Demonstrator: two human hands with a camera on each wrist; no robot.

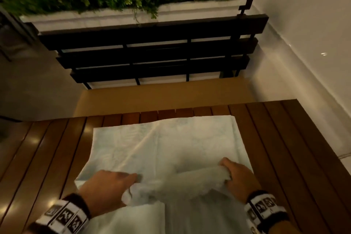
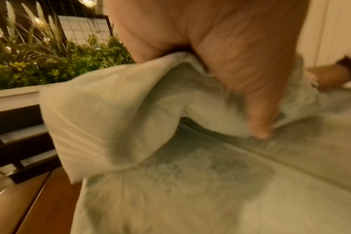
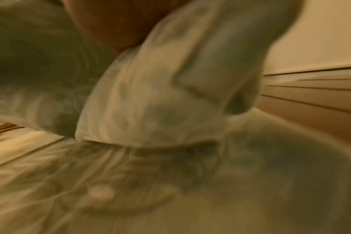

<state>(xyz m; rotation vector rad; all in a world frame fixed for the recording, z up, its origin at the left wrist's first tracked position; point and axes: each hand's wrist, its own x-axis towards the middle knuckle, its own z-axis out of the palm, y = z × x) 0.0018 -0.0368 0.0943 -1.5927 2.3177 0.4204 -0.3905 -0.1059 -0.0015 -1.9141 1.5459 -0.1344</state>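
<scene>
here the slatted wooden table (image 1: 284, 138) carries the white cloth (image 1: 161, 144), spread flat with its long axis running away from me toward the far edge. across it, left to right, a raised fold (image 1: 180, 180) spans between my hands. my left hand (image 1: 106, 186) and right hand (image 1: 239, 176) each clutch one end of it. only the left wrist view shows my fingers (image 2: 258, 123) curled into the fabric. the right wrist view is blurred, and only bunched cloth reads clearly.
</scene>
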